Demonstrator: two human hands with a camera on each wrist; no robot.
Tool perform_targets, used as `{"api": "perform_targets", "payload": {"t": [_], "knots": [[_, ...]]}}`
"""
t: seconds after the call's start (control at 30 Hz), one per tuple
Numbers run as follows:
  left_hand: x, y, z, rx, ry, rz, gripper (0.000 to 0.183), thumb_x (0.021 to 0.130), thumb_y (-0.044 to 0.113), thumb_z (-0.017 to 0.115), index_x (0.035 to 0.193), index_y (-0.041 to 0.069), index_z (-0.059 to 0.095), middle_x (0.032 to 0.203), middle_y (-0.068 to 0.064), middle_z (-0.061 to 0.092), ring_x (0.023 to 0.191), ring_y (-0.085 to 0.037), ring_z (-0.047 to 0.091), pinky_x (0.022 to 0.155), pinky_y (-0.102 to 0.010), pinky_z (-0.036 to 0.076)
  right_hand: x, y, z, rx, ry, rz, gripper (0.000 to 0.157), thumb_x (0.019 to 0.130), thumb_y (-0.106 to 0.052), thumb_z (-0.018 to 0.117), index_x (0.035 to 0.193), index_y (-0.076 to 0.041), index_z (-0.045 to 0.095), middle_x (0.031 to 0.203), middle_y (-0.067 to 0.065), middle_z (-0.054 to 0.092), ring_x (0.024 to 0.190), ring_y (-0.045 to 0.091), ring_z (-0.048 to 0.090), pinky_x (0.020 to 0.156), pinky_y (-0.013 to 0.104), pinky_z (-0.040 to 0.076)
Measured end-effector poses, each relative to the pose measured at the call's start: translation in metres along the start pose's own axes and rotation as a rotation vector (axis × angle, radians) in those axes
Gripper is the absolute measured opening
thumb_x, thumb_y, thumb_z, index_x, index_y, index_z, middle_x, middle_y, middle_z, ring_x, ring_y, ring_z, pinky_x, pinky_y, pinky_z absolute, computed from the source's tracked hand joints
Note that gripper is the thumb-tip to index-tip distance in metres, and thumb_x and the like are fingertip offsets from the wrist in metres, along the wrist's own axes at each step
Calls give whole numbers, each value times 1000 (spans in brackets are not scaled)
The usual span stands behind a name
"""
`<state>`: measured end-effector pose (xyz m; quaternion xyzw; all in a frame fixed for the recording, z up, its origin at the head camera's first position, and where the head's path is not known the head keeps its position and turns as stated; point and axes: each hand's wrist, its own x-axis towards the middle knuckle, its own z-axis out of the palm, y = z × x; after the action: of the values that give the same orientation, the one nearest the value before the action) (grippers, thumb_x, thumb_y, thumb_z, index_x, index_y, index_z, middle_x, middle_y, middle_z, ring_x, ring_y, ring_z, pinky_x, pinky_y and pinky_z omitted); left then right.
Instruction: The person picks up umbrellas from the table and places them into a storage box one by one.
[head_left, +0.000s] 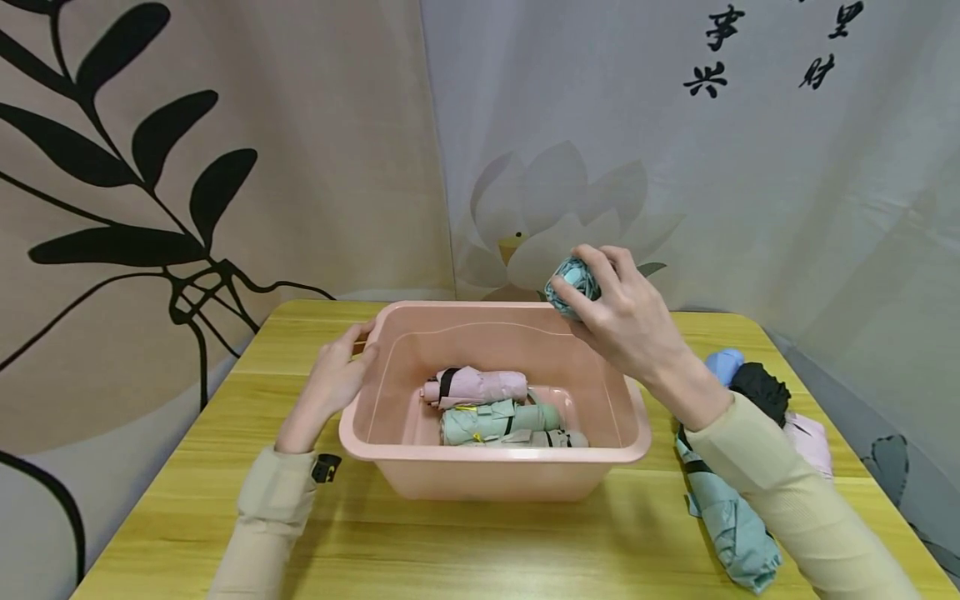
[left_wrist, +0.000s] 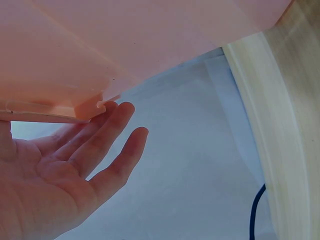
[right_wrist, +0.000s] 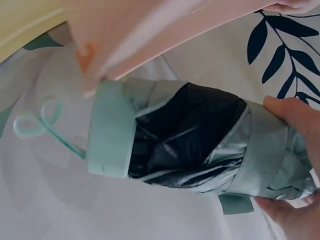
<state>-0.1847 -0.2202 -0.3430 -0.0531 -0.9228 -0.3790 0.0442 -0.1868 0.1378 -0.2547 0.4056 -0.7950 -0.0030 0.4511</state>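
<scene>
Hand, left (head_left: 330, 379), loose-fingered at pink rectangular plastic basin (head_left: 495, 454); three folded fabric umbrellas (head_left: 491, 421) already inside: lilac, mint, grey. Right hand (head_left: 633, 312) grips folded teal fabric umbrella (right_wrist: 195, 137) at basin's far right; teal, blue, black, pink fabric bundles (head_left: 761, 390) remain outside.

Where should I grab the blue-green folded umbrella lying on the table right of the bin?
Probably the middle of the umbrella, from above on the side nearer the bin, closing across its narrow width. It lies flat, much longer than wide, and the right sleeve overlaps its other side in the head view.
</scene>
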Motion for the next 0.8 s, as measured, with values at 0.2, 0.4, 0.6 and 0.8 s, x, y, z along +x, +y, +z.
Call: {"api": "perform_targets", "payload": {"t": [0.2, 0.4, 0.6, 0.8], "knots": [[0, -1, -1, 6, 8, 8, 49, 100, 23, 39, 145, 2, 35, 140, -27, 47, 128, -42, 46, 103, -54, 43, 14, -13, 4, 19, 13, -43, 40, 71, -12, 80, 107, -12, 64, 116, 24, 51, 98, 42, 51, 69, 48, 59], [0, 0, -1, 11, 17, 10, 48, 100, 23, 39, 144, 2, 37, 139, -26, 48, 127, -42, 48, 103, -54, 43, 26, -27, 14, 45, 14, -88, 38, 71, -11, 78, 105, -12, 62, 114, 22, 53, 96, 39, 53, 68, 43, 59], [0, -1, -2, 9, 20, 14, 48, 100, 22, 40, 143, 1, 38, 140, -26, 48, 127, -42, 48, 102, -53, 44, 37, -39, 24, 54, -35, -128, 34, 71, -11, 74, 103, -14, 62, 115, 21, 55, 96, 36, 54, 72, 38, 59], [0, -2, -2, 7, 21, 20, 48, 100, 22, 40, 143, 1, 38, 139, -26, 48, 126, -41, 49, 102, -53, 44, 44, -48, 35, 57, -50, -167, 30, 73, -7, 68, 101, -13, 60, 114, 19, 56, 95, 34, 54, 69, 35, 58]]}}
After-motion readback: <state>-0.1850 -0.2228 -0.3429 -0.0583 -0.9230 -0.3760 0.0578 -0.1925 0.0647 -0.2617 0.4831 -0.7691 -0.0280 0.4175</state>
